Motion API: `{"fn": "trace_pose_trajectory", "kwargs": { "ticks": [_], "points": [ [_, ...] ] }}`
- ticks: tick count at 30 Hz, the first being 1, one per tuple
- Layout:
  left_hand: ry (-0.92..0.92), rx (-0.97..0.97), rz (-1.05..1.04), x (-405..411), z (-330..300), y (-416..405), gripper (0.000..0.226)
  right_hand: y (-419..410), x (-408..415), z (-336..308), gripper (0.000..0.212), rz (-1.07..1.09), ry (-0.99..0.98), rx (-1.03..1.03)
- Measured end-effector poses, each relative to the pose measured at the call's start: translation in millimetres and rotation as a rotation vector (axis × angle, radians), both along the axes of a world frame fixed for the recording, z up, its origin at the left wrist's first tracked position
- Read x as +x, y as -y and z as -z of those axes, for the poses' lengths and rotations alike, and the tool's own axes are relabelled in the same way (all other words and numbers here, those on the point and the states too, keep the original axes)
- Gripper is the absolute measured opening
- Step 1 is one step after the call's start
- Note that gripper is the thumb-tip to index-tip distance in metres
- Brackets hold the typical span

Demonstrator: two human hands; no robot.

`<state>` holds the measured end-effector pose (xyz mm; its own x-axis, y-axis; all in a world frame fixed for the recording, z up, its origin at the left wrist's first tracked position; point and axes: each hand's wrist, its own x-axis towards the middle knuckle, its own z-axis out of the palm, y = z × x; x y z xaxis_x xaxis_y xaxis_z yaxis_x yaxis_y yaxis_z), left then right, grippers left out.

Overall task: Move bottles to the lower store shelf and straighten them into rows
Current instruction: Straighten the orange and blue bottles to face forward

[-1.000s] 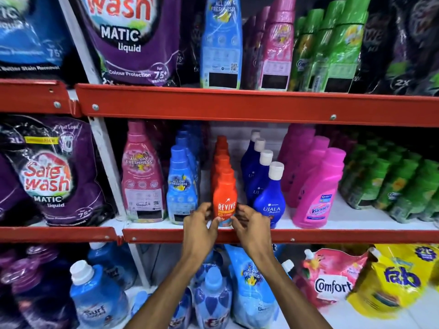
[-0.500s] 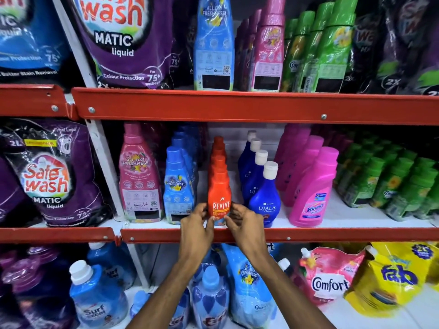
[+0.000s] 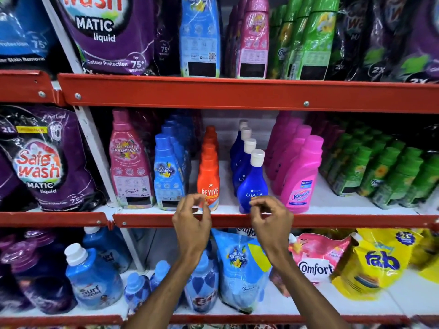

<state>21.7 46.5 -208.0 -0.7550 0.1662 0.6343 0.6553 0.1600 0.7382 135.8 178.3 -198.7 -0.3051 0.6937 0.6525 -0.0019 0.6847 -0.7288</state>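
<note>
On the middle shelf [image 3: 273, 220] the bottle rows look mostly straight to me. My left hand [image 3: 191, 220] hangs loosely curled and empty just before the orange Revive bottle [image 3: 208, 180]; my right hand [image 3: 272, 222], likewise empty, sits before the blue Ujala bottle [image 3: 252, 184]. That row probably needs squaring next.

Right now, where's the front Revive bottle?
The front Revive bottle stands mid-frame on the middle shelf, between the blue Comfort bottle and the Ujala bottle.
</note>
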Motion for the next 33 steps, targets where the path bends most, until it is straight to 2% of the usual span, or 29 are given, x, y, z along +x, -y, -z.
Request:
{"fn": "trace_pose_trajectory", "kwargs": {
  "ticks": [4, 8, 10, 13, 17, 33],
  "points": [
    [0.071, -0.041, 0.155, 24, -2, -27, 0.021, -17, 6, 3, 0.035, 0.061, 0.081, -0.02],
    [0.18, -0.134, 0.262, 26, 1, -51, 0.043, -29, 5, 13, 0.055, -0.009, 0.248, -0.062],
    [0.225, -0.152, 0.311, 23, 0, -57, 0.047, -35, 5, 12, 0.053, -0.091, 0.259, -0.1],
    [0.239, -0.171, 0.366, 20, -3, -62, 0.042, -40, 6, 8, 0.047, -0.145, 0.242, -0.108],
    [0.241, -0.18, 0.362, 18, -5, -66, 0.035, -45, 7, 5, 0.043, -0.194, 0.231, -0.145],
    [0.185, -0.196, 0.277, 22, 0, -69, 0.039, -49, 5, 9, 0.046, -0.249, 0.176, -0.128]
  ]
}}
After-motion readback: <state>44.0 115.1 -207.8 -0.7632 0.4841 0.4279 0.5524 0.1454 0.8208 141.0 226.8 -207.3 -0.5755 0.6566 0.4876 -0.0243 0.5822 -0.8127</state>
